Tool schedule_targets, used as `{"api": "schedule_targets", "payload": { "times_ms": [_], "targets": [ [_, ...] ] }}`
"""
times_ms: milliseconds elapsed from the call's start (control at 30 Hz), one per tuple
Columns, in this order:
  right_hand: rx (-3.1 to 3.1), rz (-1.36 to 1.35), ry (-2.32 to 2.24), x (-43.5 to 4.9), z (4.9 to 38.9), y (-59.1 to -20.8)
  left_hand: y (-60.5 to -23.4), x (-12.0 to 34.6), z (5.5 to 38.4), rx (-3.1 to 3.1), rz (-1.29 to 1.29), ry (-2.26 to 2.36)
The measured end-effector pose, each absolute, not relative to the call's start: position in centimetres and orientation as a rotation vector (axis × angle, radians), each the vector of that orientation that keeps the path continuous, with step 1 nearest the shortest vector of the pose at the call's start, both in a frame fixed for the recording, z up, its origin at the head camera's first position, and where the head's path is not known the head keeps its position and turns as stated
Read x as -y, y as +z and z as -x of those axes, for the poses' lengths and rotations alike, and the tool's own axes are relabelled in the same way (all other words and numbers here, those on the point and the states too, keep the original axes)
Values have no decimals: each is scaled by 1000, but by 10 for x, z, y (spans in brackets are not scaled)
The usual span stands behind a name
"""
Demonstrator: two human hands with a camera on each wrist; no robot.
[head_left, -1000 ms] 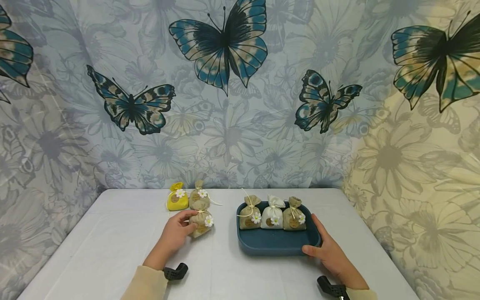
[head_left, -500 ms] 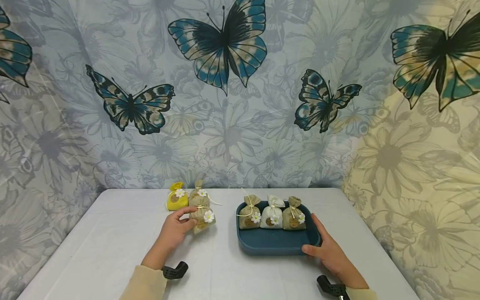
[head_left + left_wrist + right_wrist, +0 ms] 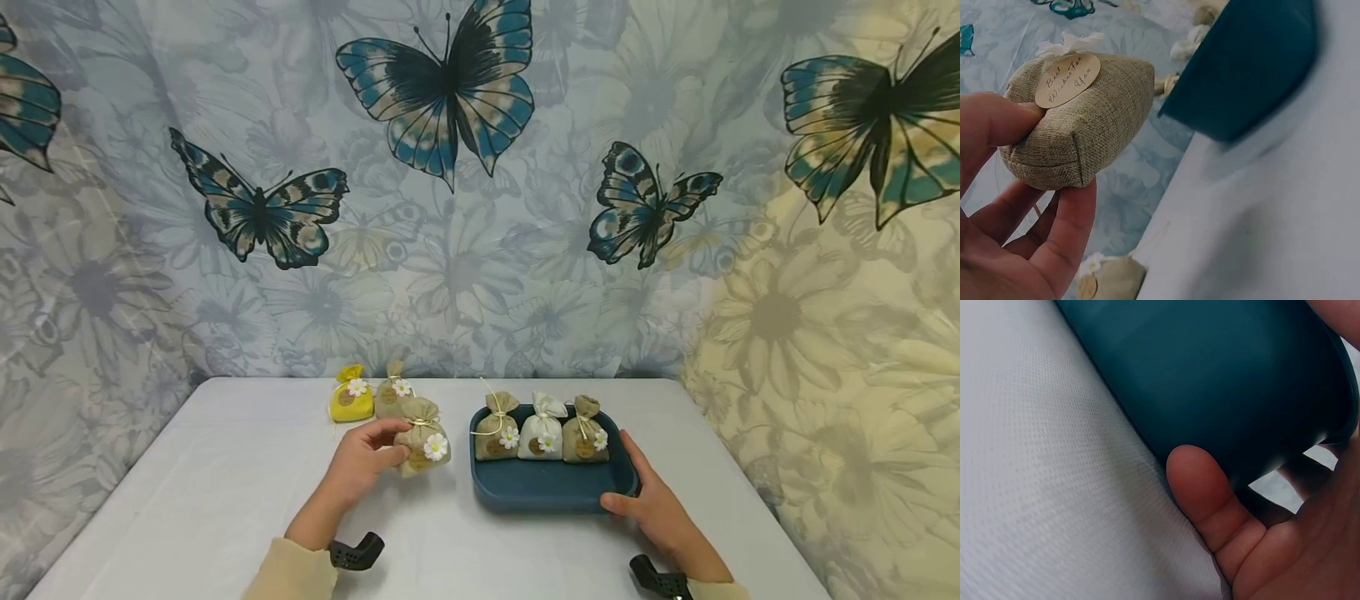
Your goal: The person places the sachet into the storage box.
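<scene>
My left hand (image 3: 360, 462) pinches a small beige cloth sachet (image 3: 420, 450) between thumb and fingers, lifted off the table. The sachet is tied at the neck with cord and carries a white flower and a round tag; the left wrist view shows its writing (image 3: 1067, 81), "Best Wishes For You". My right hand (image 3: 658, 508) holds the right end of a dark blue tray (image 3: 547, 487), thumb on the front side and fingers along the end. Three sachets stand in a row at the tray's back: a beige one (image 3: 495, 421), a white one (image 3: 536, 427) and another beige one (image 3: 580, 433).
A yellow sachet (image 3: 352, 406) and a beige sachet (image 3: 390, 398) sit at the back left of the white-covered table (image 3: 187, 500), behind my left hand. A butterfly-patterned backdrop (image 3: 465, 275) stands along the table's back edge.
My left hand has raised the beige sachet from the table and carried it right, toward the tray. The right hand and the tray stay put.
</scene>
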State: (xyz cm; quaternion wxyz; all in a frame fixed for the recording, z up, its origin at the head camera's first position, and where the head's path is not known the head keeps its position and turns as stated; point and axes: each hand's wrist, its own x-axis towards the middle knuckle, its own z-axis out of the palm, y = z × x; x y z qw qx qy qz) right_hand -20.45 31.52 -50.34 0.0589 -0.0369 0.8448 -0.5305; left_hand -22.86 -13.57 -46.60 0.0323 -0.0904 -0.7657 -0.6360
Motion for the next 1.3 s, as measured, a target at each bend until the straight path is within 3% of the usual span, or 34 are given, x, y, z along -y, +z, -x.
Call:
{"api": "schedule_targets", "payload": {
  "times_ms": [367, 867, 1300],
  "targets": [
    [-2538, 101, -1610, -312, 204, -503, -451, 99, 236, 2416, 413, -1905],
    [-2572, 167, -1631, -313, 203, -504, -457, 56, 241, 2480, 605, -1854],
    [-2615, 221, -1617, -315, 205, -507, -466, 46, 245, 2475, 587, -1806]
  ]
}}
